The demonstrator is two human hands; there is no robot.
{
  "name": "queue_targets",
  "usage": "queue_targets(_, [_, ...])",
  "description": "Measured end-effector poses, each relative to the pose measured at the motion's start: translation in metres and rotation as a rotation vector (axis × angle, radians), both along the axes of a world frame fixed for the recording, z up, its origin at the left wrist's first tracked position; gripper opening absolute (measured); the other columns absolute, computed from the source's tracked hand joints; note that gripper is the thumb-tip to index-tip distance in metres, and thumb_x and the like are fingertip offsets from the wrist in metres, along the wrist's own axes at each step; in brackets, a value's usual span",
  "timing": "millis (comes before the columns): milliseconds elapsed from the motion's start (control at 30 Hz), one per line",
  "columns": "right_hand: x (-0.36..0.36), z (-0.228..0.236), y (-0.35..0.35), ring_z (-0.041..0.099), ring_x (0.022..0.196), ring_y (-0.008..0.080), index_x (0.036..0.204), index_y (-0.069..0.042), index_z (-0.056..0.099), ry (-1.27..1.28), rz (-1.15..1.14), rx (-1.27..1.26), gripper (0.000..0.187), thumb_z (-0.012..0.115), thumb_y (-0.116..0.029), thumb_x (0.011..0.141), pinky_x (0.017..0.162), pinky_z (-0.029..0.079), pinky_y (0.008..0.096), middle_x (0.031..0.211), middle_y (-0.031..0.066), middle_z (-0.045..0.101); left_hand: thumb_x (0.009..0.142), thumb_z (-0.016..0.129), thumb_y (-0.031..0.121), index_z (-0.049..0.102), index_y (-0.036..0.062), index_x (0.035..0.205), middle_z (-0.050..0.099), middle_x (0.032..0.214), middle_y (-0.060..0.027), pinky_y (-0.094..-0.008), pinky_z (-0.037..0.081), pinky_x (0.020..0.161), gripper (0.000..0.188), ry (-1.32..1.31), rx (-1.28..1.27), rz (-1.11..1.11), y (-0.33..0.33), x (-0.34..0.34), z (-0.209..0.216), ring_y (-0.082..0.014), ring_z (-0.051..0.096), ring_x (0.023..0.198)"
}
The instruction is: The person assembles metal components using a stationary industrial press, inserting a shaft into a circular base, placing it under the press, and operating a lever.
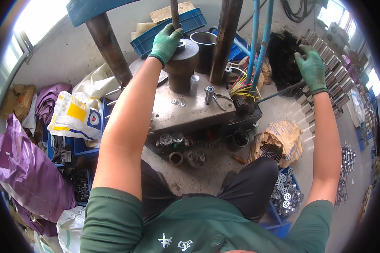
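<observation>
My left hand (164, 44), in a green glove, is closed around the lower end of an upright metal rod (174, 12). Under it, a thick steel cylinder (180, 71) stands on the press bed (166, 114), a ring-shaped part (180, 45) on its top. My right hand (313, 69), gloved too, is out at the right with curled fingers, at the end of a long dark lever (278, 92); its grip is partly hidden. On the bed are a small clear cup (194, 84), several small washers (179, 101), a short metal sleeve (209, 93) and a curved metal tool (223, 101).
Dark press columns (109, 50) and blue pipes (264, 46) rise around the bed. Steel tubes (329, 63) are stacked at the right. A paper sack (285, 139) and a blue bin (280, 223) of metal wheels stand near my knee. Purple sacks (29, 173) line the left.
</observation>
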State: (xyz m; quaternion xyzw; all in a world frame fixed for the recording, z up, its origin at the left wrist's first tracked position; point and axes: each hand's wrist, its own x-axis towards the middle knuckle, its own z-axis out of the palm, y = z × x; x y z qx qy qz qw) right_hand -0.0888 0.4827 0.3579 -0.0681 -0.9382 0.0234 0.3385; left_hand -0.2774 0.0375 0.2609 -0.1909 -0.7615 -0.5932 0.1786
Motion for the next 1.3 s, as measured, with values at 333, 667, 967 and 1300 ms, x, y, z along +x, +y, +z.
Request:
queue_targets(333, [0.002,-0.006,0.005,0.061,0.134,0.0355,0.151,-0.01,0.056,-0.114,-0.05,0.05,0.058,0.066,-0.038,0.1,0.114,0.05,0.0445,0.15,0.0172,0.06,0.097,0.067,0.009,0.066,0.0034,0.127,0.07,0.102,-0.0114,-0.0344,0.054,0.082,0.03,0.515,-0.035,0.013,0.017,0.067,-0.021,-0.0213,0.067,0.089])
queue_targets(667, [0.052,-0.023,-0.001,0.074,0.108,0.0349,0.125,0.001,0.073,-0.066,0.106,-0.121,0.042,0.069,-0.031,0.097,0.096,0.057,0.0407,0.119,0.0209,0.076,0.108,0.057,0.055,0.064,0.0058,0.111,0.057,0.07,0.0002,-0.0299,0.053,0.056,0.05,-0.671,0.7,-0.259,0.086,0.269,-0.164,-0.0128,0.058,0.058])
queue_targets(967, [0.123,-0.055,0.014,0.075,0.094,0.0292,0.123,0.003,0.073,-0.132,0.15,-0.212,0.039,0.073,-0.025,0.096,0.086,0.058,0.0379,0.107,0.0192,0.077,0.108,0.048,0.031,0.064,0.0108,0.094,0.057,0.068,0.0019,-0.0335,0.053,0.053,0.03,-1.238,0.818,-0.064,0.095,0.245,-0.203,-0.0133,0.056,0.061])
queue_targets(1300, [0.142,-0.084,0.0,0.071,0.083,0.0174,0.124,0.002,0.073,-0.099,0.258,-0.329,0.032,0.073,-0.016,0.097,0.078,0.058,0.032,0.105,0.0125,0.076,0.109,0.054,0.046,0.068,0.0096,0.096,0.06,0.068,-0.0002,-0.0388,0.053,0.057,0.041,-1.363,0.726,-0.086,0.083,0.256,-0.213,-0.0199,0.059,0.06])
